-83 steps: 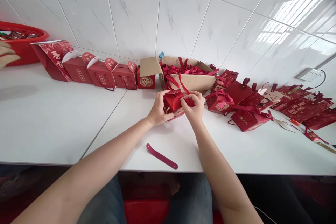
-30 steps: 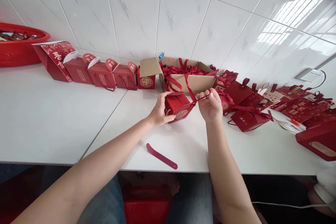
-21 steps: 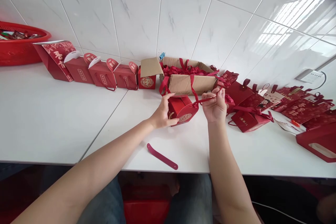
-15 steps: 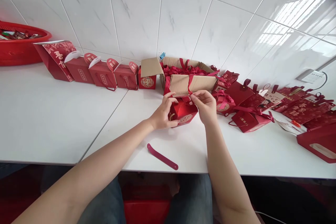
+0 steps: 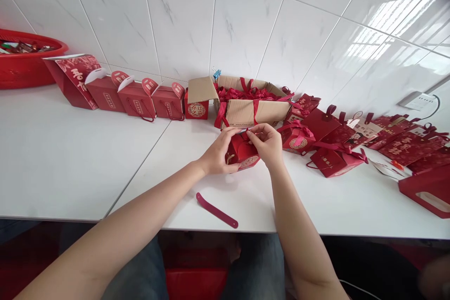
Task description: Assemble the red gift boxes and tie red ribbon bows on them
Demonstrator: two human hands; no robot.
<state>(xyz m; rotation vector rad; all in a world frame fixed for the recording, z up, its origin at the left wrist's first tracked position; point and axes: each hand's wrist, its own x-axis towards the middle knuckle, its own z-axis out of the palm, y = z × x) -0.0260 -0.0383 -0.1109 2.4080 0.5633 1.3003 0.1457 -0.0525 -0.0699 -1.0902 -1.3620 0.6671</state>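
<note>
A small red gift box [image 5: 242, 150] with gold print stands on the white table, between my hands. My left hand [image 5: 218, 153] is wrapped round its left side, thumb at the front and fingers over the back edge. At the top of the box, my right hand [image 5: 269, 144] pinches a red flap with thumb and forefinger. The fingers partly hide the lid's flaps. In front of the box lies a dark red strap [image 5: 216, 210] with a small hole at each end.
Behind the box stands an open cardboard carton [image 5: 270, 111] full of red ribbons. Several red boxes [image 5: 137, 98] line the wall on the left, near a red basin [image 5: 28, 68]. More red gift boxes and bags [image 5: 323, 124] crowd the right, below a wall socket [image 5: 418, 101].
My right hand has moved left and inward over the box top, bringing the flap in. The lid looks more closed than before. My left hand still holds the box.
</note>
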